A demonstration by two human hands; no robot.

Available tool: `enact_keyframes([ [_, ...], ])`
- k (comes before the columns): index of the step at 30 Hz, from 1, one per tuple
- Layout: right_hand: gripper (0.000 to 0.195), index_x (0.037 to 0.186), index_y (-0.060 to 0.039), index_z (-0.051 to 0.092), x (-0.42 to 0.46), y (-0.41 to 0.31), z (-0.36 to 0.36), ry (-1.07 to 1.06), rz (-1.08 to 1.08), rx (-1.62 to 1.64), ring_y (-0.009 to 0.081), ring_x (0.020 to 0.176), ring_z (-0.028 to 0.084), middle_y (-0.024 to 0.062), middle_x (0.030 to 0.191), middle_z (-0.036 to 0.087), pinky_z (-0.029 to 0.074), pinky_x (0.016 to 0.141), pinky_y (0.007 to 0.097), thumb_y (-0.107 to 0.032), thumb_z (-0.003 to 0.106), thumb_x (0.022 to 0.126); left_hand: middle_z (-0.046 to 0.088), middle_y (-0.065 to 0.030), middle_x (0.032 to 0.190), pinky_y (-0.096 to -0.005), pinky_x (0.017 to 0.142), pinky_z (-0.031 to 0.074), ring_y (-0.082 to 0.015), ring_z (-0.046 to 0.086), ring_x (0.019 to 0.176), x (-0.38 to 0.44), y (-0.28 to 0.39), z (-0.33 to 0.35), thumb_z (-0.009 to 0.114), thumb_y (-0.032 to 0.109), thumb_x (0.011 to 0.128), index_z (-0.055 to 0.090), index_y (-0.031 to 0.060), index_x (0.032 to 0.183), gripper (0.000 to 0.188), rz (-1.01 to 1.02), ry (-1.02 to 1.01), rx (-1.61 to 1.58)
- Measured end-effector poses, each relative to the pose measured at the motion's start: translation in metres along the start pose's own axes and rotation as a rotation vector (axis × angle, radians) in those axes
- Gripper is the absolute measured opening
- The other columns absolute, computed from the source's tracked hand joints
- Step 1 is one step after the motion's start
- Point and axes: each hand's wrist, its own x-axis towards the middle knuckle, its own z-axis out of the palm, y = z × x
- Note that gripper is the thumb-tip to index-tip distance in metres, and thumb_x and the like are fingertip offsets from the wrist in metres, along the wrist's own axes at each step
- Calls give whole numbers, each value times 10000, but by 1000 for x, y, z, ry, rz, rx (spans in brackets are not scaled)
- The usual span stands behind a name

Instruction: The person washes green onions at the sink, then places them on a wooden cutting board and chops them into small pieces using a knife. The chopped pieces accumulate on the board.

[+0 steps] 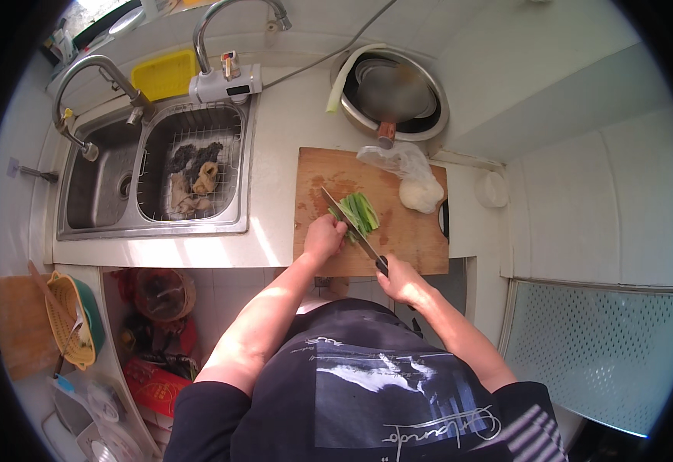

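A wooden cutting board (394, 245) lies at the counter's front edge. On it are cut green vegetable strips (364, 211), which look like scallion or leek. My right hand (404, 280) is closed around the black handle of a kitchen knife (357, 232). Its blade slants up to the left across the near side of the strips. Left of the blade, my left hand (324, 238) has its fingers curled over more green pieces, partly hidden under them. At the board's right side sits a clear plastic bag (421, 193) with something round and white inside.
Behind the board stands a metal basin (441, 112) holding a pan (394, 92), with a pale leek stalk (345, 78) across its rim. To the left is a double sink (250, 173) with cloths (189, 196) on a wire rack. A yellow tray (164, 75) stands behind it.
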Motion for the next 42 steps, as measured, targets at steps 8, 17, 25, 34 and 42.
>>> enact_keyframes([
  [8, 229, 870, 40, 476, 29, 14, 31, 132, -107, 108, 445, 768, 548, 284, 758, 566, 423, 667, 481, -177, 513, 809, 554, -85, 495, -309, 439, 451, -176, 558, 422, -2, 3, 1, 498, 157, 793, 529, 0, 631, 227, 1, -13, 19],
  [17, 254, 913, 31, 475, 19, 10, 13, 199, -52, 99, 435, 776, 556, 276, 766, 575, 431, 677, 474, -202, 509, 818, 563, -95, 491, -322, 464, 458, -190, 569, 427, 0, -2, 3, 549, 263, 819, 541, 16, 632, 310, 45, 78, 87],
  [25, 274, 920, 33, 448, 2, 6, 4, 131, -2, -62, 435, 765, 562, 274, 784, 583, 433, 689, 487, -211, 517, 816, 562, -71, 503, -277, 383, 438, -145, 539, 392, -1, -1, 3, 524, 229, 825, 549, 9, 656, 279, 44, 45, 85],
  [34, 269, 932, 33, 441, 3, -1, 8, 48, 76, -68, 443, 787, 558, 284, 797, 581, 429, 707, 499, -200, 509, 815, 578, -104, 519, -310, 460, 480, -189, 590, 437, 3, 0, 3, 535, 204, 778, 565, 7, 642, 241, -28, 22, 100],
  [42, 233, 907, 33, 458, 25, 11, 29, 136, -25, 30, 445, 757, 560, 282, 772, 578, 432, 685, 504, -168, 510, 801, 567, -71, 496, -286, 415, 454, -156, 561, 408, 3, 5, 1, 521, 191, 804, 559, 12, 634, 249, -75, -11, 39],
])
